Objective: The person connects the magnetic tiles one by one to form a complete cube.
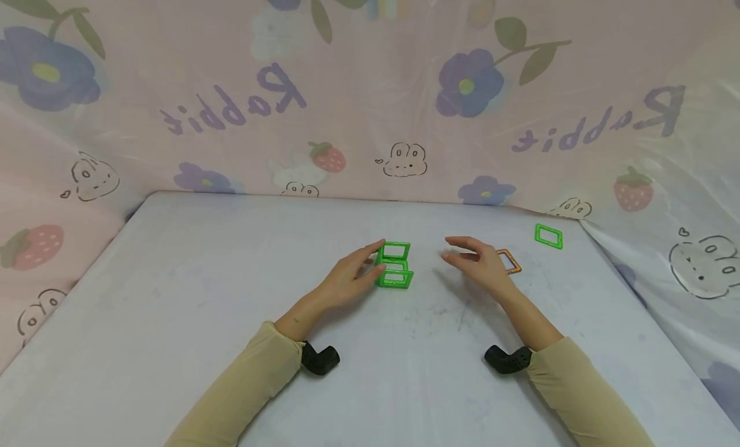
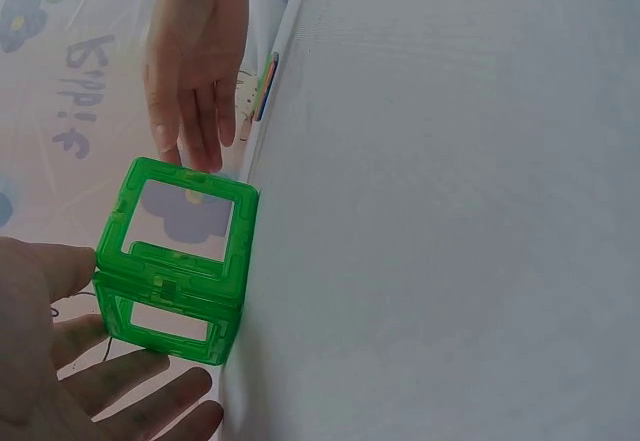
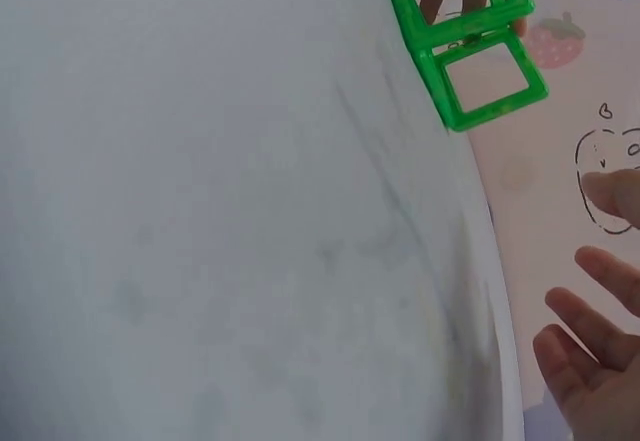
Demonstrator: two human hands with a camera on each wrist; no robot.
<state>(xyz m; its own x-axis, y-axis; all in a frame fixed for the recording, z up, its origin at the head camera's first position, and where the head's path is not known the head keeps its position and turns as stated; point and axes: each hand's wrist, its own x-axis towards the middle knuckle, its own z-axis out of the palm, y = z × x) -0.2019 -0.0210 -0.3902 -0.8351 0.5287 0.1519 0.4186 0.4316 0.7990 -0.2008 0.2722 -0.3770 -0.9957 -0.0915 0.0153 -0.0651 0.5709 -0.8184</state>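
Observation:
A boxlike structure of green magnetic tiles point(image 1: 396, 286) with open square centres stands on the table near the middle of the head view. My left hand point(image 1: 345, 279) holds it from the left, its thumb by the near panel and its index finger at the far one. In the left wrist view the green tiles point(image 2: 172, 291) sit beside the thumb and spread fingers. To the right, my right hand point(image 1: 484, 265) hovers with nothing in it, fingers slightly bent and apart from the structure. An orange magnetic tile point(image 1: 515, 260) lies just beyond this hand, partly hidden by it.
A loose green tile point(image 1: 561, 239) lies at the far right of the white table point(image 1: 202, 273). A patterned cloth point(image 1: 358, 100) hangs behind the table and along its sides. Black curved devices point(image 1: 321, 360) sit at both wrists, beside the sleeves.

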